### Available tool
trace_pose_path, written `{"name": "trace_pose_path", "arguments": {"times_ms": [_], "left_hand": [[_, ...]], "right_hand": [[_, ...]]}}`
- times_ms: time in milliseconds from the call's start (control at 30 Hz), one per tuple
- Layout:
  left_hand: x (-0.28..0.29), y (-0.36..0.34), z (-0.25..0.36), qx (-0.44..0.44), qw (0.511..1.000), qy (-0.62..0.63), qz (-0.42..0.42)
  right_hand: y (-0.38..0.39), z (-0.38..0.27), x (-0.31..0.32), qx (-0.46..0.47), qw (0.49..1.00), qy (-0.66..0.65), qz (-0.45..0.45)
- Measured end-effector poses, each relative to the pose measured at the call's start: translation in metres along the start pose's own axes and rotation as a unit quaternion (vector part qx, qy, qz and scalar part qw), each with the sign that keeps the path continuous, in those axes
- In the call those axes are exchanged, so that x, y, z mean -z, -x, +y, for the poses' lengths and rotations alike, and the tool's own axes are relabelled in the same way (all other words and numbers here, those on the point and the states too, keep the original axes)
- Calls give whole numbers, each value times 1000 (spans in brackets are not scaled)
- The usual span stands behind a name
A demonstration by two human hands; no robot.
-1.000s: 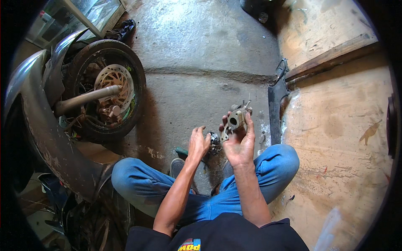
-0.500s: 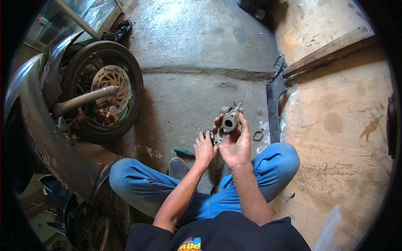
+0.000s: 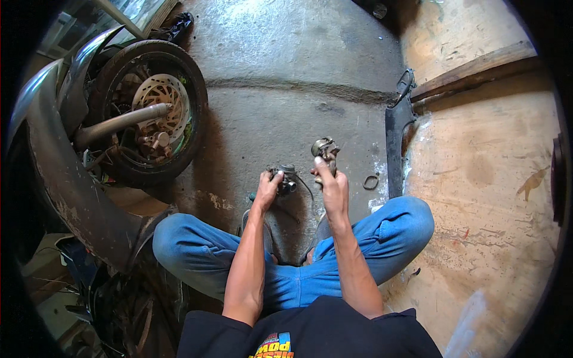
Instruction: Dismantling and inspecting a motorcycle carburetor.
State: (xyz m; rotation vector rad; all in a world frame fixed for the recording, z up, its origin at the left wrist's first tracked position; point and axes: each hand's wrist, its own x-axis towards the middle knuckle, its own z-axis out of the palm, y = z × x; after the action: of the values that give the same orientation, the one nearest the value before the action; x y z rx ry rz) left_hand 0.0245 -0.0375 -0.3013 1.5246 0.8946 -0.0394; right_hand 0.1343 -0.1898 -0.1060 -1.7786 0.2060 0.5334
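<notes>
My left hand (image 3: 266, 190) is closed around what looks like a carburetor (image 3: 288, 171), a small dark metal body with a round top and a stub on its side. A thin dark hose curves away from it. To the right, my right hand (image 3: 332, 190) grips a metal intake pipe (image 3: 329, 161) with a round, clamp-like ring at its far end; the thumb lies along it. The two parts are held apart above the floor, between my bent knees. A small dark oval ring (image 3: 370, 182) lies on the concrete to the right of my right hand.
On the left stands a motorcycle front wheel (image 3: 200, 113) with a brake disc and dark fairing (image 3: 71, 197). A long black plastic piece (image 3: 395, 143) lies along the wooden panel (image 3: 477, 155) at right. A green handle (image 3: 252, 196) shows beside my left hand.
My hands have moved apart, the left one to the left with the carburetor, the right one slightly left. The intake pipe has turned, its holed flange no longer facing up. The view has shifted slightly.
</notes>
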Motion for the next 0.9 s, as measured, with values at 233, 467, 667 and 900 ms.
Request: {"name": "trace_pose_path", "arguments": {"times_ms": [233, 467, 667, 900], "left_hand": [[1, 5, 9, -16, 966, -47, 255], [-8, -15, 22, -34, 965, -4, 262], [-15, -15, 55, -55, 955, -72, 283], [-10, -19, 54, 23, 958, 74, 276]], "right_hand": [[11, 7, -7, -39, 975, 206, -69], [18, 74, -25, -26, 892, 414, -177], [19, 90, -32, -38, 920, 361, -151], [12, 79, -38, -31, 936, 320, -143]]}}
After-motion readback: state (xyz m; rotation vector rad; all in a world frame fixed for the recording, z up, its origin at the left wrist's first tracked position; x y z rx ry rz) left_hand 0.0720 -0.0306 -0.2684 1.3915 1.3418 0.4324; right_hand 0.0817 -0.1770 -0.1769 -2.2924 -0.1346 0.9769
